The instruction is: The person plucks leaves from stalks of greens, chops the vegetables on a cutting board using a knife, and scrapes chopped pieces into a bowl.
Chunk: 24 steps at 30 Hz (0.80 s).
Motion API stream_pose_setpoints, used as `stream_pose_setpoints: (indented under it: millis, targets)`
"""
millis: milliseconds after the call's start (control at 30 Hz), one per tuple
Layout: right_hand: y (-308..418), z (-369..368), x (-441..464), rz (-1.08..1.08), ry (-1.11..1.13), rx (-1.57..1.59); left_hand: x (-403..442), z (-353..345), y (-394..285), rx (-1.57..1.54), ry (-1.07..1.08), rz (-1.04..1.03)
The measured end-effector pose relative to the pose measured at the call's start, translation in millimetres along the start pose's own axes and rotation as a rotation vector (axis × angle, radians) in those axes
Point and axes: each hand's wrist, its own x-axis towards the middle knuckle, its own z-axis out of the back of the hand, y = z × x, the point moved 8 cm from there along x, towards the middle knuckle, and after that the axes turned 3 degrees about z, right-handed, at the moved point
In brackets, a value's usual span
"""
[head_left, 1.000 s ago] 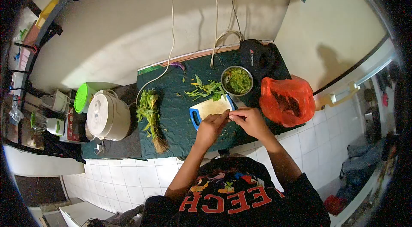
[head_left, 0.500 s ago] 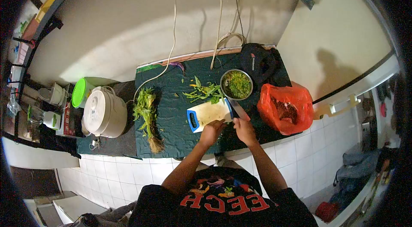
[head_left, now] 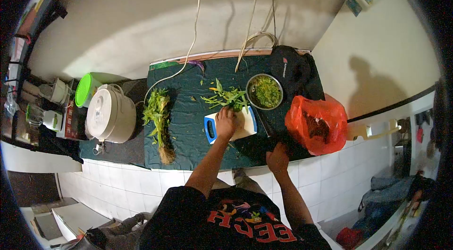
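My left hand [head_left: 225,124] reaches over the white cutting board [head_left: 245,126] with blue ends. Its fingers are stretched forward and somewhat apart, at the near edge of a loose pile of cut leafy greens [head_left: 231,97]. Whether the fingertips touch the stems is hard to see. Right of the board, low over the dark cloth, my right hand [head_left: 277,156] is closed around the handle of a knife, the blade [head_left: 264,123] pointing away from me and looking dark. Chopped greens fill a round metal bowl [head_left: 264,92] beyond the knife.
A red plastic bag [head_left: 316,125] holding brownish scraps stands at the right. Left on the green cloth [head_left: 191,132] lies a rooted bunch of greens [head_left: 159,120]. A white rice cooker [head_left: 111,114] sits farther left, and a black bag [head_left: 295,68] at the back.
My left hand has moved from the board's near edge forward to the greens. My right hand has drawn back toward me and slightly right, taking the knife off the board's edge.
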Motion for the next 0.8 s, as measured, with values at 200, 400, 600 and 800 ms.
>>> stream_pose_setpoints:
  millis: [200, 400, 600, 800]
  targets:
    - [7.1, 26.1, -31.3, 0.074, 0.010, 0.105, -21.7, 5.2, 17.9, -0.320, -0.004, -0.080]
    - [36.9, 19.3, -19.9, 0.327, 0.000, 0.082, -35.2, 27.1, 12.5, -0.349, 0.023, -0.143]
    - [58.4, 9.0, 15.4, 0.340, 0.048, 0.137, -46.2, 34.9, 11.8, -0.150, 0.029, -0.057]
    - [93.1, 22.1, -3.4, 0.305, 0.298, 0.214, -55.1, 34.7, 10.8, -0.227, 0.001, -0.072]
